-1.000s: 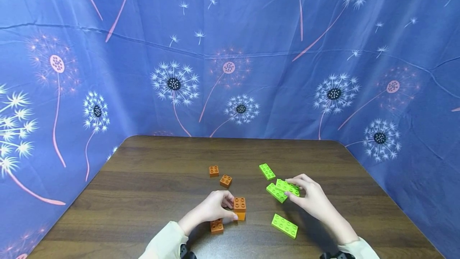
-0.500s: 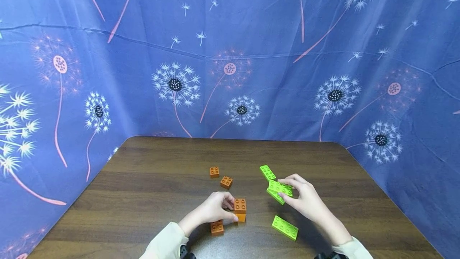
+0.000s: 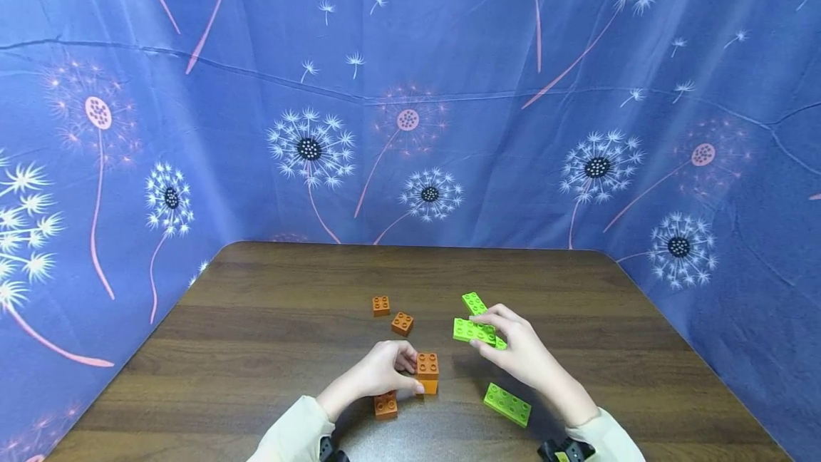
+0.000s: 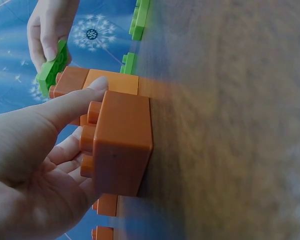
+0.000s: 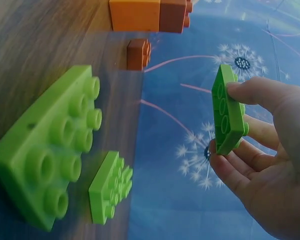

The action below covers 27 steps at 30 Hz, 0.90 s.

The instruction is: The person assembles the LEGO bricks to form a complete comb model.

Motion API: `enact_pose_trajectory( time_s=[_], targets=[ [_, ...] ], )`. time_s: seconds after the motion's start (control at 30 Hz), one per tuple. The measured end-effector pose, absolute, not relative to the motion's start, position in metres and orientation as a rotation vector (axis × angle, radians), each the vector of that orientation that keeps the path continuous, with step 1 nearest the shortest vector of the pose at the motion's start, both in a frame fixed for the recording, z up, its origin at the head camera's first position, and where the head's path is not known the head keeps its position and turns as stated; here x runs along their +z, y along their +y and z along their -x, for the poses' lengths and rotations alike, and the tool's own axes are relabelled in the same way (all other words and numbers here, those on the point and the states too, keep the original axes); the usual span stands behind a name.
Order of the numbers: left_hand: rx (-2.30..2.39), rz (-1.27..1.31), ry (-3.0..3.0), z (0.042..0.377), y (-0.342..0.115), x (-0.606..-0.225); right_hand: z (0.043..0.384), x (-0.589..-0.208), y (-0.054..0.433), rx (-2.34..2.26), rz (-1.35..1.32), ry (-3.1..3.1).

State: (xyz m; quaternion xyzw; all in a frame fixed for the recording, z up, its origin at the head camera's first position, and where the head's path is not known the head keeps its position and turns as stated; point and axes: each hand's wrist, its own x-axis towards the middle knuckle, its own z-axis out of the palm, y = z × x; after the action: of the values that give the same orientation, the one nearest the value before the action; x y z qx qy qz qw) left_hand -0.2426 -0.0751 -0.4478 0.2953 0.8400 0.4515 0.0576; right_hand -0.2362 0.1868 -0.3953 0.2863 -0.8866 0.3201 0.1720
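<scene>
In the head view my left hand (image 3: 375, 371) grips a two-brick stack at the middle of the table, thumb on the near side. A dark orange brick (image 3: 427, 363) tops it and a lighter orange brick (image 3: 430, 386) forms its base. My right hand (image 3: 522, 353) pinches a lime green flat brick (image 3: 465, 330) by its right end. The right wrist view shows this green brick (image 5: 234, 117) held above the table, its hollow underside partly visible. Close beside the left hand lies another dark orange brick (image 3: 386, 407), large in the left wrist view.
Two dark orange bricks, one (image 3: 381, 306) farther back and one (image 3: 402, 324) nearer, lie behind the left hand. Green flat bricks lie at the back (image 3: 473, 301), partly hidden under the right hand (image 3: 500, 343), and in front (image 3: 508, 405). A blue dandelion-print cloth (image 3: 410, 41) surrounds the wooden table (image 3: 288, 291).
The right hand has carried the green flat brick up and to the left, from above another green brick toward the orange stack. My left hand keeps its grip on the stack.
</scene>
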Motion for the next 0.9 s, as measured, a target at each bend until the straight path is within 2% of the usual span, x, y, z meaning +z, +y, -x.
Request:
enact_pose_trajectory(
  time_s=[0.9],
  targets=[
    [1.348,-0.871,2.561,0.241,-0.075,-0.446,0.230,-0.403,0.155,0.880,-1.058,-2.467]
  ],
)
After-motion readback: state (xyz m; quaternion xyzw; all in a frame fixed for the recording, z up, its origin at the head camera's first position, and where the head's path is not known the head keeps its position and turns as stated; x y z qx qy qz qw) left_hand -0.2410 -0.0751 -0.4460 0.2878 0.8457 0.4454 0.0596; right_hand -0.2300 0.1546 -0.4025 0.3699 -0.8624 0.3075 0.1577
